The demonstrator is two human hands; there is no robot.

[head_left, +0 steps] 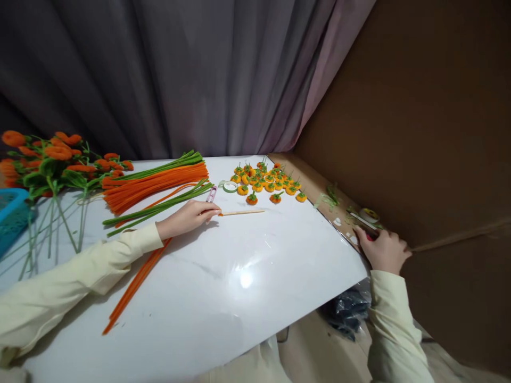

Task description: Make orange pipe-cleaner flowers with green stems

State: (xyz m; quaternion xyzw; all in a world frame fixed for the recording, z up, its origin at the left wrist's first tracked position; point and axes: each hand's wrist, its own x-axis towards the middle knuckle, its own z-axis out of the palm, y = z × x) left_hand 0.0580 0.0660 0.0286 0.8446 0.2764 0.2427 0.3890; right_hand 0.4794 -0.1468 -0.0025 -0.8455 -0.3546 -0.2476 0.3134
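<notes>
My left hand (190,217) is closed in a pinch at the left end of a thin wooden stick (244,213), just over the white table. A bit of orange shows at the fingertips, and a few orange pipe cleaners (138,287) run out below the wrist toward the table's front. At the right table edge, my right hand (384,249) curls round red-handled scissors (365,219); its fingers partly hide them. Beyond the stick sit many small orange and yellow pipe-cleaner pumpkins (270,187) with green tops.
Bundles of orange pipe cleaners (159,183) and green pipe cleaners (159,213) lie left. A green tape roll (230,186) and pink clip-like item (211,194) are near. Orange flowers (58,152) and a blue basket (14,213) stand far left. Cardboard (419,133) rises right, beside another tape roll (369,215).
</notes>
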